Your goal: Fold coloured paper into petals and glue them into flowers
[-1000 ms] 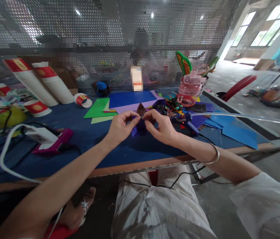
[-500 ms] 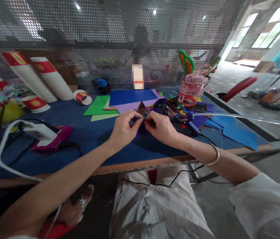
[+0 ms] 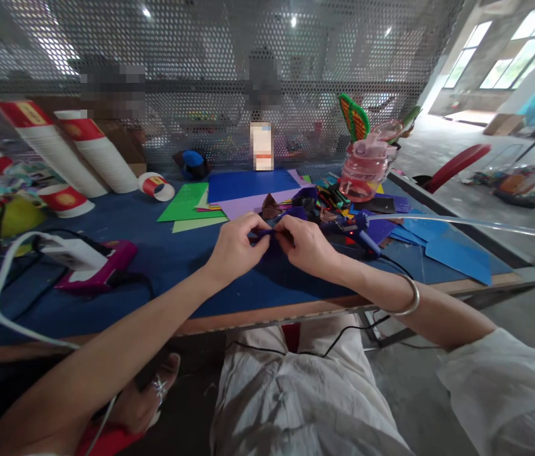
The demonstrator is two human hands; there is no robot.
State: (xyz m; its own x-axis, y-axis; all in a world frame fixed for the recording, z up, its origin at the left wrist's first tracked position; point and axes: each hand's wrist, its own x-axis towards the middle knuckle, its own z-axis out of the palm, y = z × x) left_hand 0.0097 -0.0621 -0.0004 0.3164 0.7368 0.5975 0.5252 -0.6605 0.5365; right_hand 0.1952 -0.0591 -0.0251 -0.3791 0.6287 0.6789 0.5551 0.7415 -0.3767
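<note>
Over the middle of the blue tabletop, my left hand (image 3: 239, 244) pinches a small dark purple-blue piece (image 3: 267, 234), apparently paper, between thumb and fingertips. Opposite it, my right hand (image 3: 308, 244) is closed with its fingertips on the same piece; the fingers hide most of its shape. Just behind the hands stands a folded brown paper piece (image 3: 271, 206), beside dark purple folded pieces (image 3: 304, 201). A blue glue gun (image 3: 365, 237) with a small red light lies right of my right hand, a long clear glue stick (image 3: 461, 221) sticking out of it.
Green sheets (image 3: 186, 202), a dark blue sheet (image 3: 248, 185) and light blue sheets (image 3: 459, 253) lie about. A pink water bottle (image 3: 365, 171) stands back right. Paper cup stacks (image 3: 91, 149) and a magenta power strip (image 3: 115, 259) with cables are left. Perforated metal (image 3: 191, 57) rises behind.
Both hands stay together at nearly the same place. The left fingertips have shifted slightly down and left, and the purple-blue piece between the hands has turned a little.
</note>
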